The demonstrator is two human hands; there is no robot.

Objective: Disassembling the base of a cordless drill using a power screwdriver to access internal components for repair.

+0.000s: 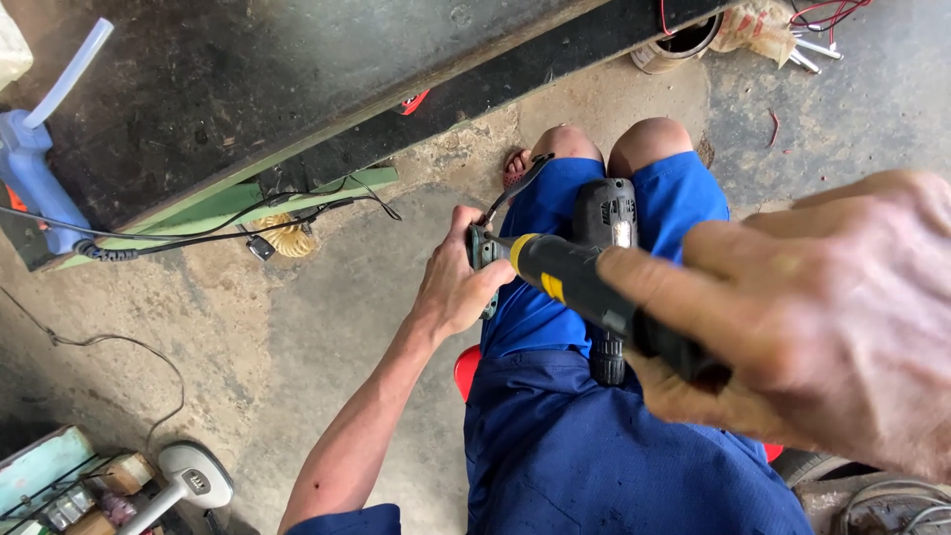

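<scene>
Left hand (454, 287): closed around small dark part (482, 250) | Right hand (812, 327): gripping black-yellow screwdriver (580, 282) | Risk: tip judged liable to slip onto fingers | Drill (606, 267): loose on lap, could be knocked off.

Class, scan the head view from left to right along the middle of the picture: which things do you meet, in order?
Blue glue gun → black cable → left hand holding a small part → screwdriver → right hand.
</scene>
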